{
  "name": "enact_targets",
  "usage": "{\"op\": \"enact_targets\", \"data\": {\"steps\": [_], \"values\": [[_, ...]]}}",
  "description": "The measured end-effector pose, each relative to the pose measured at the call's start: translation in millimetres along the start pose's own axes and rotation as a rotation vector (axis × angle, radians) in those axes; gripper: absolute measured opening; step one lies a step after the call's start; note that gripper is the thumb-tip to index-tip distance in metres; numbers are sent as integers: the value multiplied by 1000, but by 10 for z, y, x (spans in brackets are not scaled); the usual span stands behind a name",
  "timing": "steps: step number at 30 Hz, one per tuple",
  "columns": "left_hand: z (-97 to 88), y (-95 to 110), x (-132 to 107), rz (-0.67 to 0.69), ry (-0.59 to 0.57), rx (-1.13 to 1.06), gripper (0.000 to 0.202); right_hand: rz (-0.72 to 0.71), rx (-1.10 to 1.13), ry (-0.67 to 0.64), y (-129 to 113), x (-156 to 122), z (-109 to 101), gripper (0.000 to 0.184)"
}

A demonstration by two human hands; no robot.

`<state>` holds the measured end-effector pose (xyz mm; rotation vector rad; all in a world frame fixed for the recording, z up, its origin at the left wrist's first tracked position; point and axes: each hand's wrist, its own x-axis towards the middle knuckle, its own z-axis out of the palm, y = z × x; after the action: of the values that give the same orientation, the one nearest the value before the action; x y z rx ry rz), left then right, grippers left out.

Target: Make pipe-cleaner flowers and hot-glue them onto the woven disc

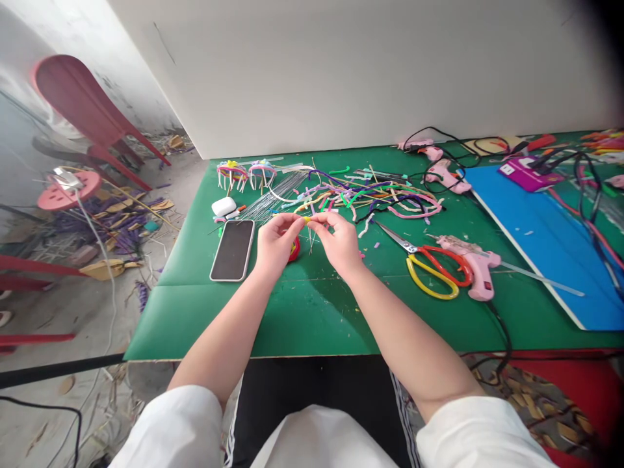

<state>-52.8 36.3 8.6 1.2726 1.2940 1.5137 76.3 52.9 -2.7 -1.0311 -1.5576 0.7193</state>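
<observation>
Over the green table (302,312), my left hand (275,242) and my right hand (337,242) meet fingertip to fingertip. Both pinch a small yellow piece (307,220), which looks like a pipe cleaner with thin wire hanging below it. A red piece (294,249) shows just under my left hand; whether that hand holds it is unclear. Behind the hands lies a heap of coloured pipe cleaners (370,195) and a bundle of thin wires (273,198).
A phone (233,249) lies face up left of my hands, a white earbud case (223,206) behind it. Scissors (429,263) and a pink glue gun (470,263) lie to the right. A blue board (550,240) with cables sits far right. Red chairs (88,110) stand left.
</observation>
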Motion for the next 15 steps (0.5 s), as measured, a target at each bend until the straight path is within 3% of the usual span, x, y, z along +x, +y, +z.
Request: {"op": "enact_targets", "data": {"steps": [9,12,15], "values": [[-54,15,13,54,-52,166,19,-196,-189,-38,-2,20,-28,10],[-79,7,30,-25,-118,49,19,-149,-126,-104,-21,22,-40,10],[-95,2,38,-95,-219,-55,22,-13,6,-191,-47,28,-55,10]]}}
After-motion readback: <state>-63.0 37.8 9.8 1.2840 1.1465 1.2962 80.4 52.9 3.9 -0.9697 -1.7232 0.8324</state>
